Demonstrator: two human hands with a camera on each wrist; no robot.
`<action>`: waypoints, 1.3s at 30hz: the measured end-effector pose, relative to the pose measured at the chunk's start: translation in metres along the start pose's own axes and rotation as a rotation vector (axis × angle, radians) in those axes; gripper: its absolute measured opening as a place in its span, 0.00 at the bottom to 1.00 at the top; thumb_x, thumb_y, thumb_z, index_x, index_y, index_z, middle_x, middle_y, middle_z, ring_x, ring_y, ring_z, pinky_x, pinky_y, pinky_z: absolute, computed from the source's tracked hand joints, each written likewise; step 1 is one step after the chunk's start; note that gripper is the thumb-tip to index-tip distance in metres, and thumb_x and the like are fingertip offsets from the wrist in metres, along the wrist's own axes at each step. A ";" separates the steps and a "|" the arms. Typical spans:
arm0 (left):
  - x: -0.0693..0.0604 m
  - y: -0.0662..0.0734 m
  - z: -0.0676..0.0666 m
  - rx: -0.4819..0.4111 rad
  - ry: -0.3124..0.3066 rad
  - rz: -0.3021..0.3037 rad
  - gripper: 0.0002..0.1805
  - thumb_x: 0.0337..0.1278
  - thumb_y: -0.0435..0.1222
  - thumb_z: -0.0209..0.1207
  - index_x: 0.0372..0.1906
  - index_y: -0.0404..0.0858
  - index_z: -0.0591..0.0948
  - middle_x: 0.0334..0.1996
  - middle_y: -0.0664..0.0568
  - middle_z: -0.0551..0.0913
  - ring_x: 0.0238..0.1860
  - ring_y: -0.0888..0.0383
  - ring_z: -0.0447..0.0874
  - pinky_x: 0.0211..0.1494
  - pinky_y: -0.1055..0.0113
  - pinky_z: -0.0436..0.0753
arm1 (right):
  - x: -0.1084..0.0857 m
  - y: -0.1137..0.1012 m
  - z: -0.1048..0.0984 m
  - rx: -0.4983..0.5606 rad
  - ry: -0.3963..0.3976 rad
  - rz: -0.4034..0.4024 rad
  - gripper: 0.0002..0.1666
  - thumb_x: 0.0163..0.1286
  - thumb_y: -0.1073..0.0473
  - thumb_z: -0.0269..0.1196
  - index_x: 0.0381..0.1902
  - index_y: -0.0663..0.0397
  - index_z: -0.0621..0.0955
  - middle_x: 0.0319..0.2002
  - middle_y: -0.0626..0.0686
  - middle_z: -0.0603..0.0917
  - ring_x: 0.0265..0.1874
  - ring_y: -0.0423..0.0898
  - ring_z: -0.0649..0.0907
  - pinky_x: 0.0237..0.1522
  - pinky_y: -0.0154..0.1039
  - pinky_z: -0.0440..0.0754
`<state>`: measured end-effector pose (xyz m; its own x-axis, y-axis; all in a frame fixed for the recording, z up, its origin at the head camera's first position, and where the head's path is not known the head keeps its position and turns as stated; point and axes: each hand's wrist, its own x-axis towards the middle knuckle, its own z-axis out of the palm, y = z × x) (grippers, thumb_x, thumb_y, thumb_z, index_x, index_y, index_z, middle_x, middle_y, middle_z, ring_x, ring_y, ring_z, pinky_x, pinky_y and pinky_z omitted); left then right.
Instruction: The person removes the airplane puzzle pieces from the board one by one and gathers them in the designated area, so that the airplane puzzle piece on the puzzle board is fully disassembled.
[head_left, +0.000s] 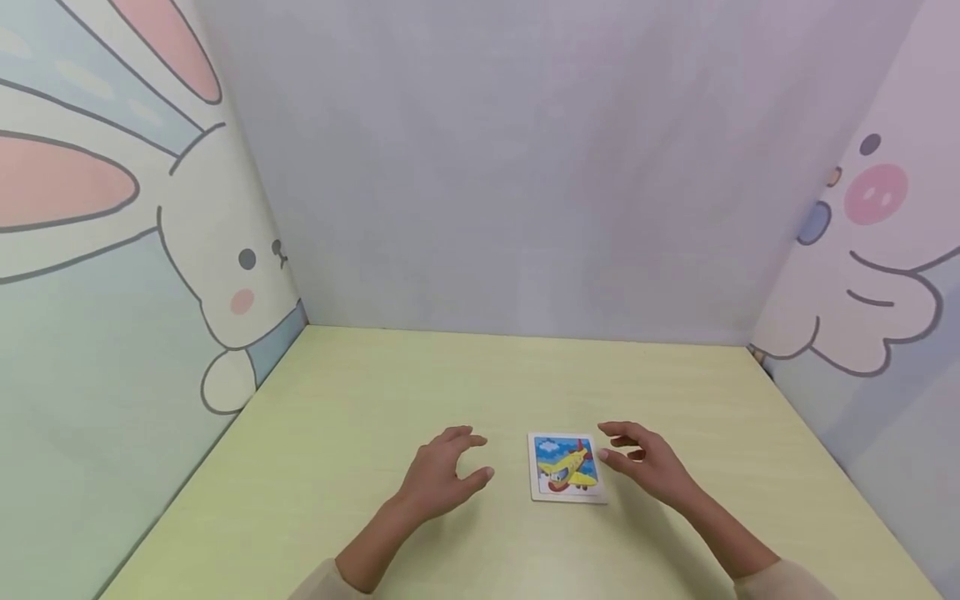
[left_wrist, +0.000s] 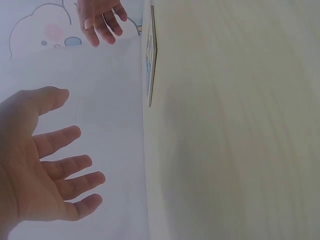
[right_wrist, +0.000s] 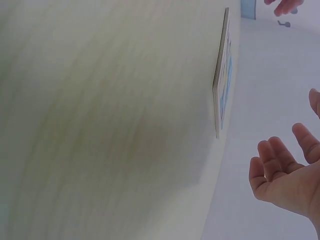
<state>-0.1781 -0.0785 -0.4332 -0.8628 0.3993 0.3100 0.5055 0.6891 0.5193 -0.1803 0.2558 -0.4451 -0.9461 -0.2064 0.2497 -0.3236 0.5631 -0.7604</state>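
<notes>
A small square picture puzzle (head_left: 567,468) lies flat on the table, showing a yellow airplane on blue sky inside a pale frame. To its left, my left hand (head_left: 444,473) hovers with fingers spread and nothing in it. On the other side my right hand (head_left: 647,460) is held just beyond the puzzle's right edge, fingers loosely bent and holding nothing. From the left wrist, the puzzle (left_wrist: 151,57) appears edge-on, apart from the left hand (left_wrist: 45,165). The right wrist view shows the puzzle (right_wrist: 223,75) as a thin board, with the right hand (right_wrist: 290,170) above the table.
The pale yellow table (head_left: 360,392) meets a plain grey wall (head_left: 510,167) at the back. A panel with a cartoon rabbit (head_left: 217,275) stands on the left, and another with a white cartoon animal (head_left: 862,275) on the right.
</notes>
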 end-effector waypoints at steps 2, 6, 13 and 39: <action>0.003 0.003 0.002 0.000 -0.005 -0.004 0.21 0.52 0.47 0.61 0.50 0.42 0.81 0.54 0.45 0.76 0.55 0.48 0.74 0.49 0.44 0.72 | 0.003 0.001 0.001 -0.002 0.006 0.006 0.23 0.62 0.57 0.65 0.53 0.60 0.77 0.50 0.60 0.79 0.45 0.55 0.78 0.39 0.43 0.76; 0.008 0.008 0.006 -0.002 -0.015 -0.006 0.21 0.53 0.48 0.60 0.50 0.43 0.80 0.54 0.46 0.76 0.55 0.49 0.74 0.49 0.44 0.71 | 0.007 0.002 0.002 -0.008 0.013 0.005 0.23 0.62 0.57 0.65 0.53 0.61 0.77 0.50 0.60 0.79 0.45 0.55 0.78 0.40 0.43 0.76; 0.016 0.017 0.017 -0.007 -0.064 -0.006 0.22 0.53 0.49 0.60 0.51 0.42 0.80 0.54 0.45 0.76 0.55 0.49 0.73 0.50 0.44 0.71 | 0.013 0.004 0.007 0.020 -0.006 -0.010 0.23 0.61 0.56 0.65 0.52 0.61 0.77 0.50 0.61 0.78 0.45 0.57 0.78 0.40 0.45 0.77; 0.031 0.047 0.060 0.165 -0.507 0.122 0.24 0.55 0.50 0.59 0.57 0.47 0.77 0.63 0.51 0.68 0.63 0.56 0.64 0.51 0.52 0.73 | 0.045 0.006 0.042 0.064 -0.152 0.042 0.20 0.63 0.64 0.63 0.53 0.63 0.76 0.50 0.61 0.77 0.46 0.57 0.78 0.44 0.48 0.78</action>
<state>-0.1813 0.0021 -0.4474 -0.7134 0.6957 -0.0837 0.6298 0.6889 0.3587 -0.2240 0.2163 -0.4631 -0.9438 -0.3053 0.1268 -0.2774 0.5230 -0.8059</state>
